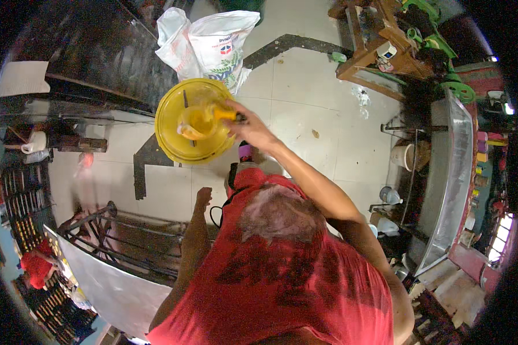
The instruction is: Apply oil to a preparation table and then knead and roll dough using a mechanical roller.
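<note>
Yellow bucket [178, 146] sits on the pale tiled floor [305, 103], up at about eleven o'clock from the person's red shirt [282, 276]. Inside it, a smaller yellow scoop [198, 122] with an orange-yellow handle, and the right hand [253, 129] is on that handle, fingers [236, 114] clenched around it, arm stretched out from four o'clock toward the bucket's rim. The scoop hangs within the bucket's mouth, toward its two o'clock side; yellowish contents show, though what they are I cannot tell.

Left hand [203, 197] now: down low at six o'clock from the bucket, well apart from it, fingers loosely curled and holding nothing, hanging just above a dark metal frame [126, 241].

Just beyond the bucket at twelve o'clock, touching or nearly touching its rim, a white woven sack [213, 43] slumps open on the floor. Over at two o'clock a wooden stand [380, 49] carries green fittings. Along three o'clock runs a long metal surface [449, 178], with a white pail [402, 155] beside it. Far down at eight o'clock, another person in red [37, 267], small and blurred at the edge.
</note>
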The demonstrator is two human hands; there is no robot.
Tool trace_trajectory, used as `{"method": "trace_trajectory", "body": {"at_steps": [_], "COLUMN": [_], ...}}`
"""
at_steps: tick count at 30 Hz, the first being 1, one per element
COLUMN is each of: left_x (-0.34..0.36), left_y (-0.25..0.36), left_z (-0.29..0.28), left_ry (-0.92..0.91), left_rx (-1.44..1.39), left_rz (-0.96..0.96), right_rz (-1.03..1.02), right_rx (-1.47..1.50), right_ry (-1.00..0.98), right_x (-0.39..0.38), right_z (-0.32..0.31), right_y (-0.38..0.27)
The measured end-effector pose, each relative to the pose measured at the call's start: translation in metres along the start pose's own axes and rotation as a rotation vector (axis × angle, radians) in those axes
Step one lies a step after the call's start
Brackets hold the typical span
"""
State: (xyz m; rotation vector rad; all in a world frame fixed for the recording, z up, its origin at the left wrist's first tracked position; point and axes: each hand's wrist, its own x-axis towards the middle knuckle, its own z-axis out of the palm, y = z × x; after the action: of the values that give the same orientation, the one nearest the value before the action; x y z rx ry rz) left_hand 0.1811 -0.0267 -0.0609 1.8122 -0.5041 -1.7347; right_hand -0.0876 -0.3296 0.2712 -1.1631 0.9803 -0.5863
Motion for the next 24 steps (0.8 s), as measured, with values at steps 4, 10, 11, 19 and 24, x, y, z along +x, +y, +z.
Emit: {"method": "trace_trajectory", "body": {"at_steps": [4, 10, 11, 19, 24], "left_x": [0.022, 0.131, 0.151, 0.232, 0.287], "left_y": [0.063, 0.102, 0.107, 0.215, 0.32], "left_z": [-0.005, 0.038, 0.031, 0.155, 0.252], "left_ry": [0.114, -0.339, -0.524, -0.622, -0.538], "left_rx": [-0.04, 0.871, 1.083, 0.007, 1.347], "left_rz": [-0.24, 0.206, 0.771, 0.095, 1.265], "right_rz": [-0.223, 0.056, 0.035, 0.713, 0.467], "right_rx": [-0.953, -0.977, -0.981, -0.032, 0.662], "right_ry": [0.309, 0.551, 0.686, 1.097, 1.101], "right_x": [0.071, -0.028, -0.061, -0.23, -0.262], "right_z": [-0.029, -0.226, -0.248, -0.279, -0.248], "right_y": [0.119, 0.228, 0.244, 0.318, 0.397]}}
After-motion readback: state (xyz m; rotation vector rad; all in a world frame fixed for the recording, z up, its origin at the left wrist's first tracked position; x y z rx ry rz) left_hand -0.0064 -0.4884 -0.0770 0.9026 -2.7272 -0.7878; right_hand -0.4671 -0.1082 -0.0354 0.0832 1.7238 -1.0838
